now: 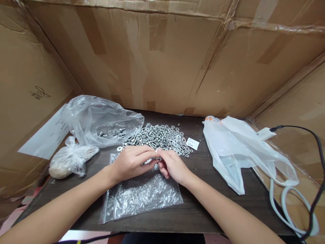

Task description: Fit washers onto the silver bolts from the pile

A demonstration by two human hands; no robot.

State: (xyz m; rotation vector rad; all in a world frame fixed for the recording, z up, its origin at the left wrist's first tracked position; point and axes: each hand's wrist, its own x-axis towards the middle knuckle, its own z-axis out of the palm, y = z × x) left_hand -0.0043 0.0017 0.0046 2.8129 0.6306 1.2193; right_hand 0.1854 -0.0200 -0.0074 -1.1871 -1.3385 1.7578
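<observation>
My left hand [134, 162] and my right hand [175, 165] meet fingertip to fingertip, both closed in a pinch on a small metal bolt [158, 159]. Fingers cover most of it, so I cannot tell whether a washer or nut is on it. Just beyond my fingers lies a heap of loose bolts [154, 134], with flat washers [177, 139] and nuts [187, 155] spread along its right side. Beneath my hands a clear zip bag [147, 196] lies flat on the dark table.
At the left, a large clear plastic bag [88, 118] lies open with some bolts inside. Near it are a knotted bag [67, 161] and a paper sheet [45, 135]. A white label [192, 143], a white carrier bag [228, 145] and a cable [317, 142] are on the right. Cardboard walls [177, 67] surround the table.
</observation>
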